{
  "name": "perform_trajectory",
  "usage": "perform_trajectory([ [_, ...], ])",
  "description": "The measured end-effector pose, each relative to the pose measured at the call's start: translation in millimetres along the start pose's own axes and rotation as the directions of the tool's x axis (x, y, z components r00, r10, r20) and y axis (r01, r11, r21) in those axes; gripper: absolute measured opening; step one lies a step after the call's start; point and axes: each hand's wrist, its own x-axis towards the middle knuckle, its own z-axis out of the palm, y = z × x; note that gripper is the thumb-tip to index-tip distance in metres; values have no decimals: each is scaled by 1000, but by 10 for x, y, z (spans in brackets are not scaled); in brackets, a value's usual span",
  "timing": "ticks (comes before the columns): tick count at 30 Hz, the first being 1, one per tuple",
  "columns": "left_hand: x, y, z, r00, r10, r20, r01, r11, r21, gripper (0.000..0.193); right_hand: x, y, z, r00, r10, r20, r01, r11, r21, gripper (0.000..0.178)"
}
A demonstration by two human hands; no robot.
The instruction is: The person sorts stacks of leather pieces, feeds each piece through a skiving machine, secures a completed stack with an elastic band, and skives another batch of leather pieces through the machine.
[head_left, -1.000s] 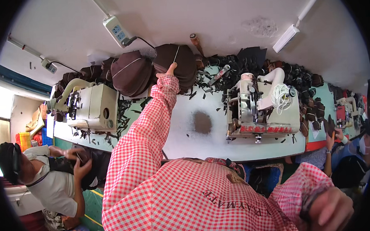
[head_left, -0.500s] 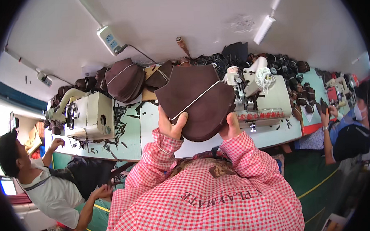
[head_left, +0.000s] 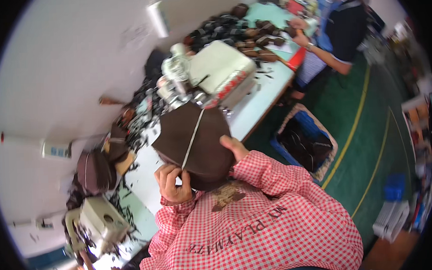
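Note:
Close to my chest is a stack of dark brown, leather-like cut pieces (head_left: 197, 140), flat on top with a pointed corner at its left. A pale band (head_left: 193, 138) runs across it. My left hand (head_left: 174, 184) is closed at the lower left edge, its fingers bent where the band meets that edge. On the opposite side my right hand (head_left: 234, 147) grips the stack, thumb up along the edge and the other fingers hidden beneath.
A cream sewing machine (head_left: 222, 67) stands beyond the stack, another machine (head_left: 102, 224) at lower left. More banded brown stacks (head_left: 94, 171) lie on the scrap-strewn table (head_left: 148, 179). A blue crate (head_left: 275, 144) with dark pieces sits on the floor. A co-worker (head_left: 339, 33) is at upper right.
My view has swung to the right, bringing the floor crate into sight. The stack has turned and come nearer my body. My left fingers have shifted onto the band's end at the edge.

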Motion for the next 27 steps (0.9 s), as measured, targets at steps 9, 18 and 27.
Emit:
perform_trajectory([
  [9, 288, -692, -171, 699, -407, 589, 715, 413, -564, 5, -476, -136, -443, 993, -119, -10, 118, 988, -97, 61],
  [18, 950, -2971, 182, 651, -541, 532, 536, 824, 181, 19, -562, -542, -358, 970, -174, 168, 227, 895, -383, 71],
  [27, 1114, -1178, 647, 649, -598, 469, 502, 801, 326, 23, 202, 29, -2363, 783, -285, -552, -190, 735, -650, 71],
])
